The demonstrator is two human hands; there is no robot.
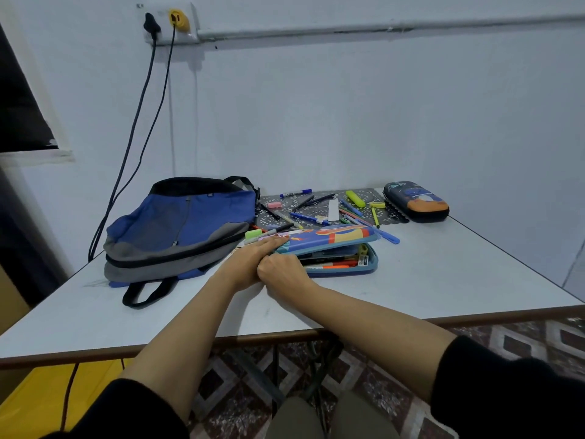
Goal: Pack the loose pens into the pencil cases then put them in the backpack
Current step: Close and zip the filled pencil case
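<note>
The colourful case (329,237) lies half open in the middle of the frame, with pens (335,265) showing inside. The left hand (253,253) rests flat on the left end of its lid, fingers straight. The right hand (280,270) is curled at the case's near left corner; I cannot tell whether it grips anything. Above the case, loose pens (307,218) are scattered on a mat (278,213). A dark case (416,201) lies upper right and the backpack (180,226) lies left, all on the worktop (443,280).
</note>
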